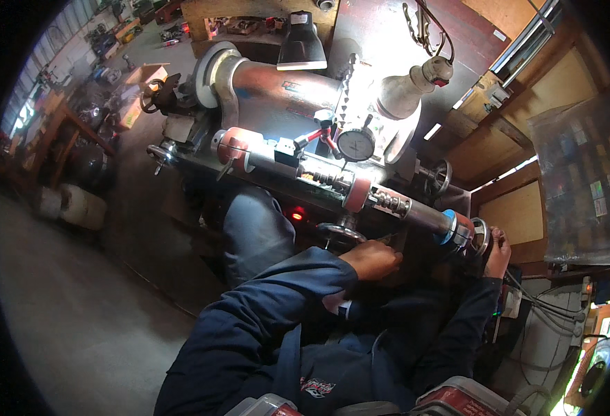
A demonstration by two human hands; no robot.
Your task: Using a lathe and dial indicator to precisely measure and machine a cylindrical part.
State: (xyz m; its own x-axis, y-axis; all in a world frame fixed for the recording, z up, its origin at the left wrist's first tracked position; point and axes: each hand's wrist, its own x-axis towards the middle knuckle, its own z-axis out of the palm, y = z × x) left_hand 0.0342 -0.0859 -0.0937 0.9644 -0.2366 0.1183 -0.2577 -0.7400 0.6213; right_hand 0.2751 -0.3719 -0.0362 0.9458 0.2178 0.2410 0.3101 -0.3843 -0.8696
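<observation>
My left hand (377, 259) is curled beside a chrome handwheel (341, 232) under the machine bed, its fingers closed; what they hold, if anything, is hidden. My right hand (497, 251) grips a metal handwheel (482, 234) at the right end of a long horizontal spindle assembly (423, 213), which has red collars (356, 195), a blue ring (447, 227) and exposed shafts. A round dial indicator (355, 145) on a red jointed arm (314, 135) sits above it. Behind stands a grinding head (279, 89) with a wheel (205, 74).
A work lamp (405, 90) lights the machine. Wooden panels (509, 213) and a hanging plastic sheet (577, 184) stand at right, with cables (547, 305) below. An open box (135, 100) and white containers (83, 208) are at left. My knee (256, 225) is below the bed.
</observation>
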